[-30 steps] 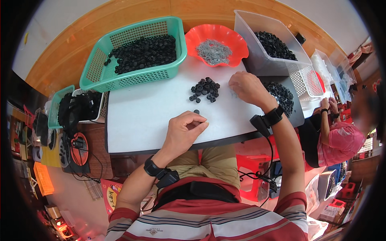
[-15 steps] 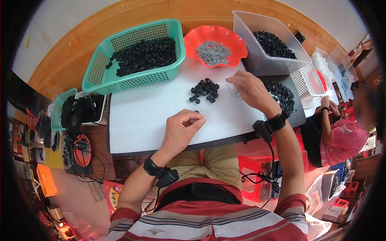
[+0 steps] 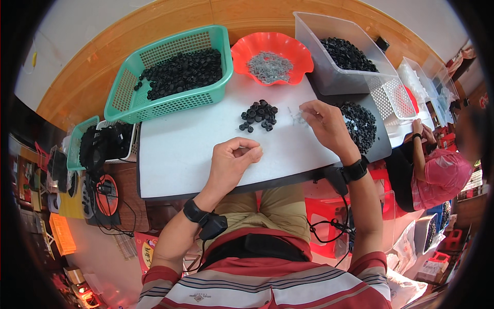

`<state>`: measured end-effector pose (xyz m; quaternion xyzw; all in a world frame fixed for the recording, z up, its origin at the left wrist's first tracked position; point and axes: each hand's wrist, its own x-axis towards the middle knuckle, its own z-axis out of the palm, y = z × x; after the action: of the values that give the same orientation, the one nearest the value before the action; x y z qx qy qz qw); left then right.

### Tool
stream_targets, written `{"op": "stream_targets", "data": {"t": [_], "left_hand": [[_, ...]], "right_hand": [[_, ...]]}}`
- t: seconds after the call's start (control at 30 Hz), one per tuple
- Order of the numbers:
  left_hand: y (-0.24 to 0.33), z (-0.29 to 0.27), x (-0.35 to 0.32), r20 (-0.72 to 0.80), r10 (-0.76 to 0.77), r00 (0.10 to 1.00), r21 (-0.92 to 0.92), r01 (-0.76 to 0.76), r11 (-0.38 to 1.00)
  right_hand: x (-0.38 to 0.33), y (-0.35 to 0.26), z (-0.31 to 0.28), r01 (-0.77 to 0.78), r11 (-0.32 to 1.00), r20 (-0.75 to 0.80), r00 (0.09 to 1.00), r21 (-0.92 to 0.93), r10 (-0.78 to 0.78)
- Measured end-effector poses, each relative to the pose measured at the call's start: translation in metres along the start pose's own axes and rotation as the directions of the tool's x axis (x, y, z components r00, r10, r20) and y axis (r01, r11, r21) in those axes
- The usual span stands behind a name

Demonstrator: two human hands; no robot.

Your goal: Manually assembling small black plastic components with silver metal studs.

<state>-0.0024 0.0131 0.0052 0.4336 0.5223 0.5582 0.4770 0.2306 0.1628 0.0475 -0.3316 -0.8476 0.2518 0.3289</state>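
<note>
Bare right hand beside small translucent pieces, bare left hand near small round black caps, white tabletop beneath

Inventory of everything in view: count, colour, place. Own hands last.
Tabletop: 1, white, centre
Loose cap pile: 1, black, mid-table
Small pieces: a few, pale, beside right hand
Large basket: 1, green, far left of table, holding black parts
Scalloped bowl: 1, red, far middle, holding thin silvery pieces
Deep bin: 1, translucent, far right, holding black parts
Small-parts heap: 1, black, right of right hand
Smaller basket: 1, green, left of table
Crate: 1, orange, lower left
Co-worker: 1, pink top, right
Background clutter: uncountable
Wrist devices: 2, black, one per wrist
Left hand: 1, bare, near table edge
Right hand: 1, bare, right side
</note>
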Motion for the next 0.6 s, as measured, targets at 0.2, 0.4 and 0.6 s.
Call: {"op": "stream_targets", "data": {"t": [0.2,0.4,0.6], "left_hand": [[0.0,0.016,0.005,0.02,0.0,1.0,-0.033,0.0,0.999],[0.002,0.045,0.027,0.049,0.037,0.998,0.075,-0.041,0.996],[0.013,0.055,0.032,0.147,0.07,0.987,0.187,-0.098,0.977]], "right_hand": [[-0.014,-0.01,0.0,-0.144,0.989,0.011,0.99,0.034,0.144],[-0.032,-0.01,0.011,-0.172,0.939,0.041,0.985,0.298,0.168],[-0.042,-0.015,0.017,-0.12,0.877,-0.001,0.991,0.465,0.136]]}}
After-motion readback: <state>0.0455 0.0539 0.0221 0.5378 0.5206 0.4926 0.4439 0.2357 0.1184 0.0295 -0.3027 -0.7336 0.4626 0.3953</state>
